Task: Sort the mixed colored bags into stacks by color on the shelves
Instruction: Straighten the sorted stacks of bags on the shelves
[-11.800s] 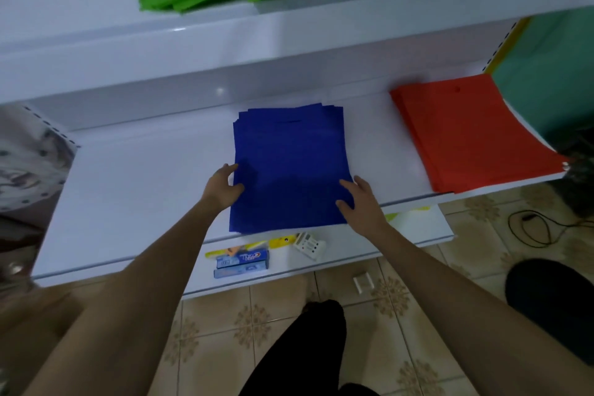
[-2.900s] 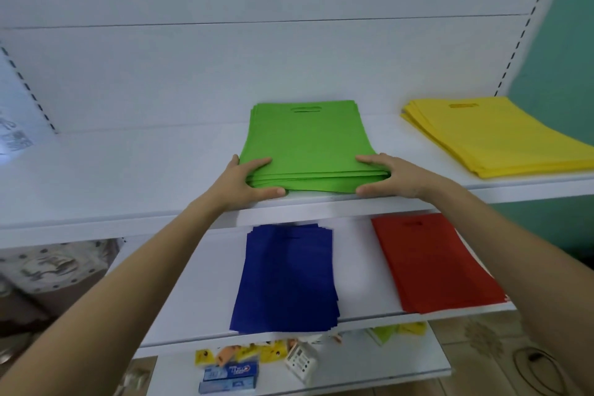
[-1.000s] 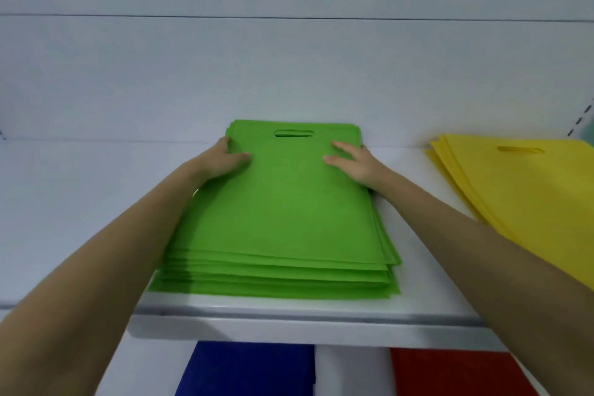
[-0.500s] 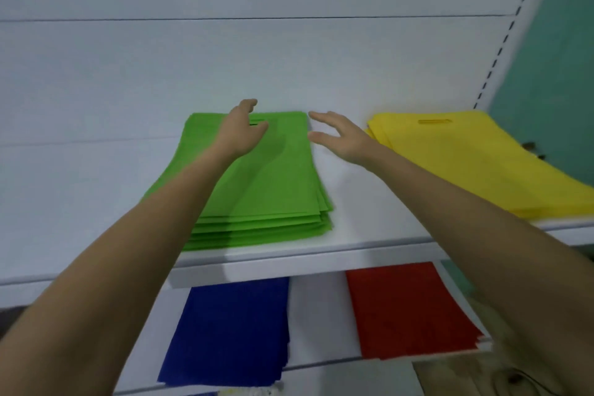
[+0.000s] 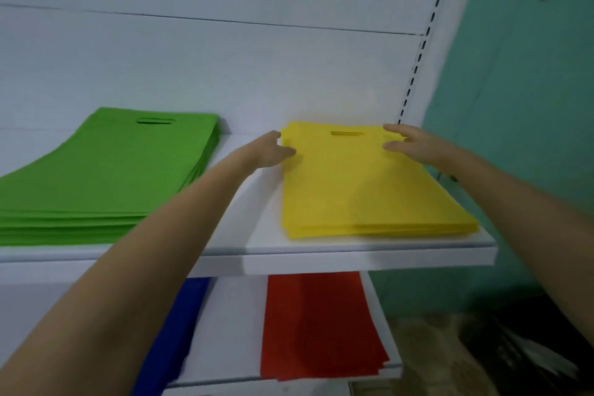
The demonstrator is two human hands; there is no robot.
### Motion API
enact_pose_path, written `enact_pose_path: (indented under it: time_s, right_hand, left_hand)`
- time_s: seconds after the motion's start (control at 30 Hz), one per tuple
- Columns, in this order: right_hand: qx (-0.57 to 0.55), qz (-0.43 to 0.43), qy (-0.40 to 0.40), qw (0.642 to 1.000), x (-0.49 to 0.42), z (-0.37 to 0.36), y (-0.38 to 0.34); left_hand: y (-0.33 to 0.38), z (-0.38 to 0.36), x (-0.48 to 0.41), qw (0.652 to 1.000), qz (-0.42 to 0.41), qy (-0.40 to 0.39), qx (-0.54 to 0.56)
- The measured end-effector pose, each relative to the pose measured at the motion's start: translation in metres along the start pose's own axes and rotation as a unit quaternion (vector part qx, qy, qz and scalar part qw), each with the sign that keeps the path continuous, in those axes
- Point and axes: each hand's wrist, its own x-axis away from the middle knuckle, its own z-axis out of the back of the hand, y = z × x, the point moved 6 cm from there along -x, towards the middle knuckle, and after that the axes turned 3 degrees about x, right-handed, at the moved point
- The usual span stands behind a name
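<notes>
Both hands have moved from the green stack (image 5: 106,170) to the yellow stack (image 5: 363,190) on the upper shelf (image 5: 353,255). The left hand (image 5: 268,154) and right hand (image 5: 414,145) touch its far side edges, fingers loosely straight, gripping nothing. This is probably the final squaring of already sorted colours.

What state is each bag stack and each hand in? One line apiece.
Green stack of flat fabric bags: neat on upper white shelf, untouched.
Yellow stack of flat fabric bags: same shelf, hands at both far corners.
Blue stack of bags: lower shelf, partly hidden by left arm.
Red stack of bags: flat on lower shelf.
Left hand: open, touching yellow stack's left edge.
Right hand: open, at its right corner.
</notes>
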Motion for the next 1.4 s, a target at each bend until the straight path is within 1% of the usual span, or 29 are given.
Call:
enact_pose_path:
  time_s: [0.1,0.2,0.3,0.43,0.5,0.67,0.8,0.87,0.97,1.07,1.17,1.3,1.4]
  right_hand:
    - [-0.037,-0.021,-0.021,0.999,-0.003,0.011,0.048]
    - [-0.101,-0.035,-0.030,0.994,-0.007,0.003,0.075]
    - [-0.146,-0.040,-0.015,0.988,-0.015,-0.001,0.083]
    - [-0.185,-0.041,-0.014,0.982,-0.029,-0.005,0.081]
    - [-0.182,-0.040,-0.020,0.982,-0.037,-0.011,0.077]
    - [-0.128,-0.046,-0.030,0.990,-0.053,-0.022,0.071]
    - [-0.133,-0.059,-0.035,0.989,-0.060,-0.024,0.068]
    - [-0.162,-0.062,-0.025,0.984,-0.060,-0.022,0.069]
    - [-0.257,-0.083,-0.014,0.963,-0.051,-0.015,0.071]
    - [-0.326,-0.084,-0.038,0.941,-0.036,-0.010,0.073]
    - [-0.350,-0.077,-0.059,0.931,-0.015,-0.011,0.077]
    - [-0.358,-0.067,-0.046,0.930,0.017,-0.007,0.081]
    - [-0.344,-0.058,-0.027,0.937,0.042,-0.004,0.079]
  left_hand:
    - [0.006,-0.027,-0.013,0.999,0.042,0.023,0.018]
    - [0.006,-0.038,-0.020,0.995,0.066,0.062,0.043]
    - [0.004,-0.041,-0.026,0.992,0.080,0.080,0.059]
    - [0.008,-0.045,-0.031,0.992,0.080,0.077,0.053]
    - [0.010,-0.047,-0.034,0.993,0.077,0.068,0.060]
    - [0.004,-0.043,-0.048,0.989,0.087,0.054,0.108]
    - [0.000,-0.042,-0.055,0.980,0.102,0.047,0.166]
    - [0.000,-0.043,-0.055,0.974,0.104,0.036,0.198]
    - [-0.001,-0.042,-0.047,0.964,0.106,0.026,0.244]
    - [-0.002,-0.039,-0.035,0.957,0.099,0.020,0.272]
    - [-0.004,-0.043,-0.021,0.962,0.098,-0.002,0.256]
    - [-0.004,-0.047,0.003,0.971,0.091,0.003,0.222]
    - [-0.006,-0.049,0.022,0.977,0.089,0.012,0.195]
